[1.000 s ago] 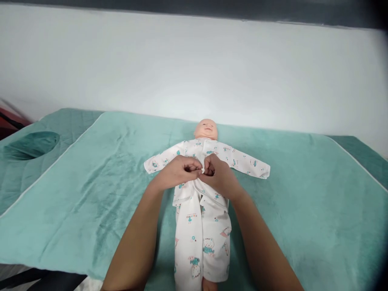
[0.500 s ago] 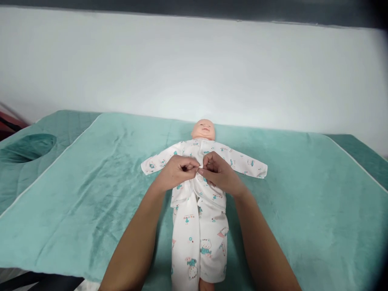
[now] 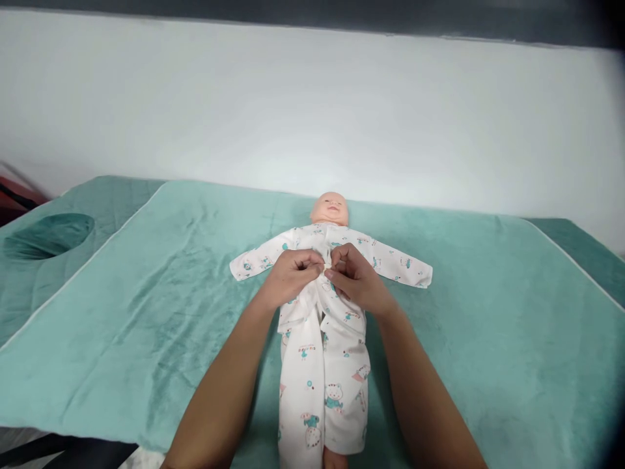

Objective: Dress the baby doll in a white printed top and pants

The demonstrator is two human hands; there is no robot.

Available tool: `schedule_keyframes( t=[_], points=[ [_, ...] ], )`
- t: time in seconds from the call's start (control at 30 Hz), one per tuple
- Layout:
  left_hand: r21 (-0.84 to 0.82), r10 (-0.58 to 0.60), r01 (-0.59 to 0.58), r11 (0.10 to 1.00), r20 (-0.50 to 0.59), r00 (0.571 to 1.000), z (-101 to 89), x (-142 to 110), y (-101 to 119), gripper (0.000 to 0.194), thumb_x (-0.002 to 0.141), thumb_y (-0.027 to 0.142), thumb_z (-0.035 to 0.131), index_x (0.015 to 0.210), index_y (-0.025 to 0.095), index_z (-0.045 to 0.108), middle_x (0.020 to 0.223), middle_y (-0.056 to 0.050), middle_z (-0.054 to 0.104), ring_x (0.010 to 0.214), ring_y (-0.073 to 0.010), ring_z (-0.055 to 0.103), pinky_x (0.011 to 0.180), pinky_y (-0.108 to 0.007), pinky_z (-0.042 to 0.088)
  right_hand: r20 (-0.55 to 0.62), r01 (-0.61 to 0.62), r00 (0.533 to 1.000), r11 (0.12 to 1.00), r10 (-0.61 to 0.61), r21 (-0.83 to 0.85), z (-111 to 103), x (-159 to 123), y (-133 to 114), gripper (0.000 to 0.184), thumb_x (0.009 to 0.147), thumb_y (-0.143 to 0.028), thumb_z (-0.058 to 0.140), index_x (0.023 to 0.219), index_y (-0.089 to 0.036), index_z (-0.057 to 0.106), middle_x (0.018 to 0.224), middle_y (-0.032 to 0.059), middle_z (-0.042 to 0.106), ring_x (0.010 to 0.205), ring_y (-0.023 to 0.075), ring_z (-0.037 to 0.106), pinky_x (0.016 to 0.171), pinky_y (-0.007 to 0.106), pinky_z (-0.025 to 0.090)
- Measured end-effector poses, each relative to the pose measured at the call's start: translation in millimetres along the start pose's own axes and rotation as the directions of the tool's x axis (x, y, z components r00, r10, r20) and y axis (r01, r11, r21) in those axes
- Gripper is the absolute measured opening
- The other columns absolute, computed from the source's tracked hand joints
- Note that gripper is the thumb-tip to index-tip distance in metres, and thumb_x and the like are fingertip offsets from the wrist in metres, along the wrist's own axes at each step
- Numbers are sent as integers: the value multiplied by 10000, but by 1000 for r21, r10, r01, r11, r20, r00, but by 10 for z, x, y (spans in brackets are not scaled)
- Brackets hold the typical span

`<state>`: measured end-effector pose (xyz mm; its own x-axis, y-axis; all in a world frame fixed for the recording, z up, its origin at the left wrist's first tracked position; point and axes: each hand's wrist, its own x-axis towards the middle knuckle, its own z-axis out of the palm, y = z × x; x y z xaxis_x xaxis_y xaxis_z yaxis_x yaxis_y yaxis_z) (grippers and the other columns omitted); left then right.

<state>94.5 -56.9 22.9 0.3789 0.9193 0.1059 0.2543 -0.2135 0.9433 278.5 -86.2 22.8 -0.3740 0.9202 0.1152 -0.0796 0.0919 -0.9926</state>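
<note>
Both my grips are closed in a pinch on the front opening of the white printed shirt [image 3: 342,311], left hand [image 3: 291,279] and right hand [image 3: 360,281] about equally near. It lies directly under them on the doll [image 3: 329,208], whose long axis runs from the far head towards me. Tiny print on the trousers [image 3: 300,391] is unreadable; I see no brand.

Doll [image 3: 330,207] on its back on cover [image 3: 469,312], shirt [image 3: 297,240] above trousers [image 3: 301,397], wall [image 3: 312,111] behind.
</note>
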Motion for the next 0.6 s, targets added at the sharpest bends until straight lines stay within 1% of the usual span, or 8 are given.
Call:
schedule_keyframes(
  t=[0.07,0.13,0.33,0.43,0.5,0.6],
  points=[
    [-48,-12,11,999,-12,1000,22,-6,7,158,804,266,573,716,148,629,623,32,514,575,-83,418,541,-211,310,23,-1,1000,1000,0,14,-15,2,-2,189,917,-344,591,938,-247,431,543,-115,390,415,66,381,413,189,295],
    [-113,-30,26,993,-31,999,45,-7,9,173,805,294,579,722,150,629,625,34,515,568,-81,415,533,-208,308,22,11,1000,1000,-11,13,-19,5,-4,180,921,-348,586,941,-247,438,530,-116,385,408,69,384,405,189,293],
    [-209,-97,83,974,-57,994,97,2,-4,111,749,236,559,688,153,601,612,39,457,558,-77,368,510,-201,276,-51,-4,999,999,2,-48,49,21,-3,198,898,-352,610,921,-243,446,553,-115,356,423,54,341,421,187,276],
    [-255,-128,111,960,-52,990,104,-2,-19,107,750,236,568,686,154,593,597,40,443,547,-78,369,502,-202,273,-80,4,997,998,-8,-57,72,24,-2,214,878,-343,640,912,-236,458,608,-105,382,438,41,333,427,186,271],
    [-294,-119,98,951,-54,991,99,-10,-31,130,770,267,597,707,154,607,597,40,452,542,-76,374,503,-202,284,-75,17,997,999,-19,-32,66,25,-6,219,873,-351,650,942,-236,477,653,-94,420,448,41,372,424,189,294],
    [-344,-71,51,938,-46,996,79,-22,-54,205,801,351,640,758,151,635,619,31,501,537,-74,390,507,-204,304,-29,42,999,999,-41,34,35,29,-16,209,909,-384,607,1001,-231,498,704,-71,495,462,53,435,412,196,318]
  ],
)
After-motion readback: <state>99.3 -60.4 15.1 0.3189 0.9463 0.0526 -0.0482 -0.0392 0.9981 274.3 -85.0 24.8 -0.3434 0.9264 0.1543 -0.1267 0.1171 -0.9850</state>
